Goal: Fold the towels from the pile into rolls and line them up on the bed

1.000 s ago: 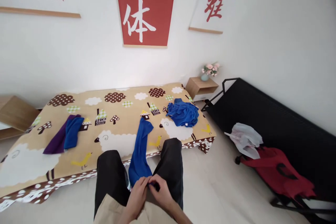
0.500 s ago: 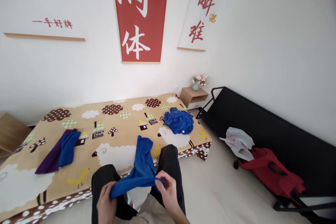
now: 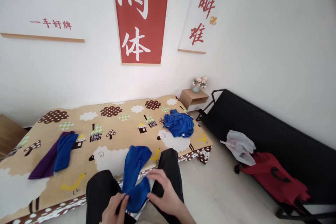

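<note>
A long blue cloth (image 3: pixel 132 168) runs from the edge of the patterned bed down between the person's black-trousered knees. My left hand (image 3: pixel 115 208) pinches its lower part near the left knee. Beside the cloth's right edge is my right hand (image 3: pixel 165 192), thumb and fingers apart, the fingertips at the folded end; whether they touch it is unclear. Further left on the bed lie a purple cloth (image 3: pixel 46 162) and a folded blue cloth (image 3: pixel 63 154), overlapping. A crumpled blue cloth pile (image 3: pixel 179 123) rests at the bed's right side.
The bed (image 3: pixel 86 161) has a sheep-patterned cover. To the right, a black folding bed (image 3: pixel 236 115) holds a white plastic bag (image 3: pixel 240 145) and a red bag (image 3: pixel 280 178). A wooden nightstand (image 3: pixel 193 98) carries a flower vase (image 3: pixel 195 89). Scrolls hang on the wall.
The blue cloth's held end, stretched level between both hands before, now hangs folded lower between them. My right hand has opened and shifted slightly left. My left hand has moved right and down.
</note>
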{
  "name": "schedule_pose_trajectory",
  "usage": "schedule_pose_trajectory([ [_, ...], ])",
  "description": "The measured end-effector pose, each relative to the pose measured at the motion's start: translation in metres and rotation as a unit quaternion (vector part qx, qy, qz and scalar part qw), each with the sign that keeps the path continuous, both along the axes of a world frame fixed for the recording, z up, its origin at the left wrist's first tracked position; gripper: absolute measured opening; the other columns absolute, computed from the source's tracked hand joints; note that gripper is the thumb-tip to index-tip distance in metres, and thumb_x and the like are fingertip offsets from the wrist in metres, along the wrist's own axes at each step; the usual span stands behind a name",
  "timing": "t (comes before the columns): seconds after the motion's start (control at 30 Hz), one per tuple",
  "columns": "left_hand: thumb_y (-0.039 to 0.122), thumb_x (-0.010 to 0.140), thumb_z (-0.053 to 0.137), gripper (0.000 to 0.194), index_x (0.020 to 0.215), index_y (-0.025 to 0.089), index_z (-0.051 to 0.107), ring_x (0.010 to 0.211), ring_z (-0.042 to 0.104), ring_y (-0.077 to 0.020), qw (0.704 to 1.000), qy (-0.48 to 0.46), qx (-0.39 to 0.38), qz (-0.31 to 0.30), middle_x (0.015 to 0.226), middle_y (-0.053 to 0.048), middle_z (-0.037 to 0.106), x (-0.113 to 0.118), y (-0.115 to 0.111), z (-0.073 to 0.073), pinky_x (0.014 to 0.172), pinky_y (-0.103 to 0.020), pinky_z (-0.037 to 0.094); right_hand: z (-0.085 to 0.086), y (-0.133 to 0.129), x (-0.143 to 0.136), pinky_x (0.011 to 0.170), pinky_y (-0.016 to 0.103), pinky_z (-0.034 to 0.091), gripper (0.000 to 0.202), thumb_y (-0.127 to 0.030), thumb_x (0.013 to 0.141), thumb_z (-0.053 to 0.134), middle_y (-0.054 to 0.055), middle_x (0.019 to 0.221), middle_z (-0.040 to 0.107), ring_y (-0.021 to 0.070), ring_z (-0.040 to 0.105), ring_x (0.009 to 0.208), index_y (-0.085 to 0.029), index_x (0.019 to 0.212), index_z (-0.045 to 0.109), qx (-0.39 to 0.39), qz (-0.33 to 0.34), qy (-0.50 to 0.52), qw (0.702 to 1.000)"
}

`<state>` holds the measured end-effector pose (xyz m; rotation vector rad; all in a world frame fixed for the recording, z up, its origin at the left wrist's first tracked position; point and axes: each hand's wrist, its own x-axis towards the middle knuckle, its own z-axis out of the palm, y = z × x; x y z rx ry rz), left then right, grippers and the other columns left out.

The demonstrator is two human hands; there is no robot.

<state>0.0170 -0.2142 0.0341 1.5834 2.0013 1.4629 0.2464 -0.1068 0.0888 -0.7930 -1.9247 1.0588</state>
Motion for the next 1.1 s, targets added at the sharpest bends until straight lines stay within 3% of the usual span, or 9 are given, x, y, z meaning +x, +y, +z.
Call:
schedule_pose_trajectory([
  [0.1, 0.051, 0.101, 0.057, 0.041, 0.083, 0.023, 0.081, 0.076, 0.071, -0.02, 0.996, 0.035, 0.057, -0.062, 0.08, -0.006, 0.077, 0.038, 0.025, 0.011, 0.074, -0.027, 0.062, 0.007, -0.01, -0.005, 0.104, 0.045, 0.059, 0.052, -0.03, 0.08, 0.087, 0.006, 0.124, 0.074, 0.0284, 0.072, 0.115, -0.039, 0.129, 0.074, -0.008, 0.078, 0.003, 0.997],
  [0.2, 0.042, 0.106, 0.052, 0.04, 0.085, 0.023, 0.081, 0.077, 0.068, -0.0186, 0.99, 0.055, 0.052, -0.115, 0.082, -0.006, 0.076, 0.053, 0.041, 0.022, 0.077, -0.027, 0.061, 0.008, -0.005, -0.001, 0.08, 0.035, 0.064, 0.019, -0.03, 0.092, 0.076, 0.004, 0.101, 0.075, 0.0222, 0.075, 0.088, -0.036, 0.109, 0.082, -0.029, 0.022, -0.008, 0.999],
  [0.27, 0.04, 0.105, 0.054, 0.036, 0.088, 0.024, 0.081, 0.079, 0.068, -0.0185, 0.986, 0.071, 0.048, -0.142, 0.085, -0.006, 0.076, 0.055, 0.045, 0.027, 0.078, -0.028, 0.06, 0.011, 0.003, 0.007, 0.072, 0.031, 0.062, 0.012, -0.028, 0.094, 0.072, 0.004, 0.093, 0.073, 0.02, 0.073, 0.079, -0.033, 0.099, 0.082, -0.034, 0.007, -0.009, 0.999],
  [0.43, 0.04, 0.106, 0.055, 0.035, 0.088, 0.021, 0.077, 0.078, 0.068, -0.0183, 0.971, 0.089, 0.005, -0.223, 0.082, -0.006, 0.074, 0.067, 0.048, 0.029, 0.071, -0.026, 0.058, 0.023, 0.012, 0.03, 0.085, 0.037, 0.062, 0.018, -0.022, 0.101, 0.06, 0.005, 0.098, 0.076, 0.0226, 0.073, 0.095, -0.03, 0.1, 0.076, 0.042, 0.004, -0.012, 0.999],
  [0.53, 0.037, 0.109, 0.048, 0.037, 0.088, 0.019, 0.072, 0.072, 0.067, -0.0177, 0.964, 0.105, 0.002, -0.246, 0.08, -0.006, 0.073, 0.079, 0.052, 0.021, 0.069, -0.029, 0.057, 0.029, 0.014, 0.044, 0.079, 0.032, 0.062, 0.019, -0.021, 0.104, 0.055, 0.004, 0.095, 0.077, 0.0198, 0.075, 0.088, -0.028, 0.099, 0.073, 0.05, -0.075, 0.028, 0.996],
  [0.63, 0.033, 0.11, 0.043, 0.035, 0.094, 0.019, 0.07, 0.074, 0.07, -0.0186, 0.956, 0.137, 0.016, -0.259, 0.085, -0.006, 0.075, 0.082, 0.056, 0.01, 0.073, -0.032, 0.059, 0.032, 0.022, 0.065, 0.076, 0.029, 0.061, 0.015, -0.022, 0.103, 0.058, 0.004, 0.093, 0.076, 0.0183, 0.075, 0.086, -0.025, 0.096, 0.071, 0.099, -0.221, 0.067, 0.968],
  [0.77, 0.035, 0.107, 0.051, 0.025, 0.099, 0.022, 0.07, 0.081, 0.076, -0.0207, 0.956, 0.156, -0.001, -0.249, 0.091, -0.004, 0.077, 0.06, 0.057, 0.001, 0.08, -0.034, 0.063, 0.038, 0.044, 0.104, 0.081, 0.032, 0.06, 0.015, -0.031, 0.101, 0.066, 0.007, 0.091, 0.076, 0.0199, 0.074, 0.086, -0.02, 0.092, 0.07, 0.174, -0.432, 0.103, 0.879],
  [0.9, 0.033, 0.106, 0.051, 0.023, 0.106, 0.024, 0.072, 0.087, 0.079, -0.0201, 0.959, 0.176, -0.006, -0.224, 0.099, -0.005, 0.08, 0.023, 0.053, -0.003, 0.077, -0.027, 0.065, 0.043, 0.059, 0.138, 0.082, 0.036, 0.06, 0.027, -0.044, 0.098, 0.071, 0.009, 0.09, 0.075, 0.0221, 0.073, 0.084, -0.017, 0.093, 0.07, 0.184, -0.567, 0.144, 0.79],
  [1.1, 0.028, 0.098, 0.052, 0.026, 0.112, 0.025, 0.074, 0.098, 0.08, -0.0215, 0.96, 0.264, 0.041, -0.086, 0.114, -0.006, 0.08, -0.026, 0.046, -0.003, 0.084, -0.024, 0.064, 0.043, 0.062, 0.155, 0.084, 0.038, 0.06, 0.034, -0.052, 0.095, 0.073, 0.009, 0.091, 0.074, 0.0231, 0.073, 0.085, -0.017, 0.093, 0.071, 0.18, -0.596, 0.139, 0.77],
])
